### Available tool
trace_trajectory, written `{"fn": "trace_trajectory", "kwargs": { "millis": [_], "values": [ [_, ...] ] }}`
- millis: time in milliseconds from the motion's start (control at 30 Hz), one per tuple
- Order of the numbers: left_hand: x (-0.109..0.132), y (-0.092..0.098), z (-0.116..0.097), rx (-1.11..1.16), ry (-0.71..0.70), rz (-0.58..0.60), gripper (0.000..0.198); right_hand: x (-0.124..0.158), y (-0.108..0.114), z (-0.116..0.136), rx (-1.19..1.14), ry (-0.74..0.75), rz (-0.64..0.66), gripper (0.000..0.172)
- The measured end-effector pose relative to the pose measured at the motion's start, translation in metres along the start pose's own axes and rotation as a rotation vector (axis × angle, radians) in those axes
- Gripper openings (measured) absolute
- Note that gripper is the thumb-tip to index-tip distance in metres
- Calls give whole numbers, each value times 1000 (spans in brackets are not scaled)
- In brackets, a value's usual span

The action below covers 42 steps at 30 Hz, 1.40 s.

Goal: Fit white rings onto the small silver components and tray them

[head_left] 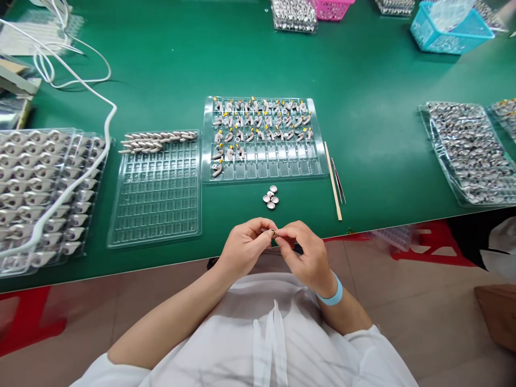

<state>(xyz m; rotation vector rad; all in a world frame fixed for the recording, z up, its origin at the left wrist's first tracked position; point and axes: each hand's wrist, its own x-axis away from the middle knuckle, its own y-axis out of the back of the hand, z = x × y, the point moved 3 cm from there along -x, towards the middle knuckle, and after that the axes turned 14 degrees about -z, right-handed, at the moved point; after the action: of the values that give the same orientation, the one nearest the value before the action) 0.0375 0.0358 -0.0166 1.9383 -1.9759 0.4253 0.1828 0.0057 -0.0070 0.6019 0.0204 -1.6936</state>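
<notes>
Close to the table's front edge, my left hand (246, 243) and my right hand (303, 250) meet fingertip to fingertip. Between them is a small round part (273, 233) with a dark opening, pinched by my left thumb and fingers. The right thumb and forefinger close at its side; whether they grip the same part or a tiny piece is hidden. Just beyond lie several small round silver caps (271, 198). Behind these, a clear compartment tray (264, 171) carries rows of small grey parts with yellow tips; its lower rows are partly filled.
Left of it, another clear tray (155, 215) holds grey metal pieces along its top. Stacked trays of grey parts (36, 188) stand far left under a white cable (91, 88). A wooden stick (332, 183) and tweezers (337, 180) lie right. Further right are a filled tray (467, 156) and blue basket (447, 40).
</notes>
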Motion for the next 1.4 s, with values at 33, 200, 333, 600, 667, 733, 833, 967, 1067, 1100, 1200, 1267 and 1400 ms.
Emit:
{"fn": "trace_trajectory", "kwargs": {
  "millis": [33,200,333,600,667,733,833,967,1067,1100,1200,1267,1400],
  "values": [
    [0,0,0,-3,-2,-4,14,0,-1,0,0,2,1,21],
    [1,-1,-3,-28,-4,-10,13,0,-1,1,-2,0,-7,20],
    [1,1,-4,-51,-16,-12,11,-1,0,3,-15,-5,-11,19],
    [-1,3,-3,-40,-23,-4,12,0,3,0,-8,-19,-24,18],
    [-1,2,-5,-32,-29,-7,12,0,3,-1,-10,-16,-24,19],
    [-1,2,-6,-28,-34,-15,12,1,3,-1,-15,-9,-26,19],
    [-2,3,-5,-19,-38,-17,12,2,3,0,-17,-13,-27,18],
    [-2,5,-3,10,-32,-3,10,3,5,1,-16,-43,-24,18],
    [0,4,-4,56,-23,14,9,3,6,2,-18,-63,-30,16],
    [1,4,-5,78,-14,19,10,3,6,2,-16,-77,-36,15],
    [4,2,-6,131,21,30,16,1,6,2,-9,-126,-61,13],
    [5,1,-5,142,28,37,20,-1,5,3,-3,-143,-80,12],
    [8,0,-5,83,-22,28,25,-2,2,3,35,-141,-118,9]
  ]
}}
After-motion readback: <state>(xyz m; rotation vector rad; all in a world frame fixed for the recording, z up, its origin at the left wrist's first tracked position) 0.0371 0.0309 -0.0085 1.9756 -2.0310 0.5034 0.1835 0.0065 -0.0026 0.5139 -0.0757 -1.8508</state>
